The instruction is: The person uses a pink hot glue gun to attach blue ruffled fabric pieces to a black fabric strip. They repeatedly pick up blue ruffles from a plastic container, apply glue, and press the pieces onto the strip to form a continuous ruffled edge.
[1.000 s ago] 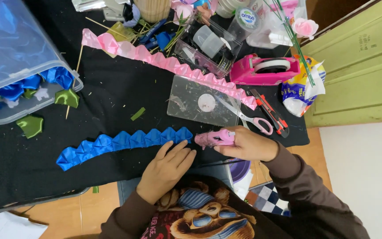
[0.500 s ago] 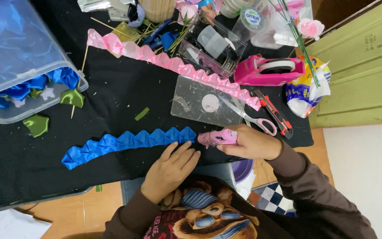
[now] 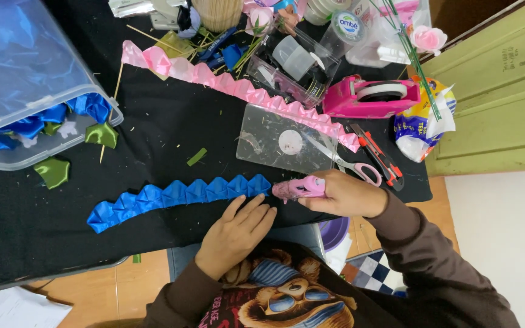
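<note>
Right hand [image 3: 350, 195] is clenched around a small pink lighter-shaped tool [image 3: 299, 188], its tip pointing to nine o'clock and almost touching the right end of the blue folded satin ribbon strip [image 3: 177, 197]. That strip lies flat on the black-covered bench [image 3: 171, 127], running from the tool out towards eight o'clock. Left hand [image 3: 235, 234] rests flat, fingers [image 3: 256, 212] released and spread, tips just below the strip's right end, grasping nothing. At twelve o'clock of the tool sits a clear plastic rectangular sheet [image 3: 284, 140]; beyond it a pink folded satin ribbon strip [image 3: 238, 88] crosses the bench. Pink-handled scissors [image 3: 360, 170] lie at one o'clock of the right hand.
</note>
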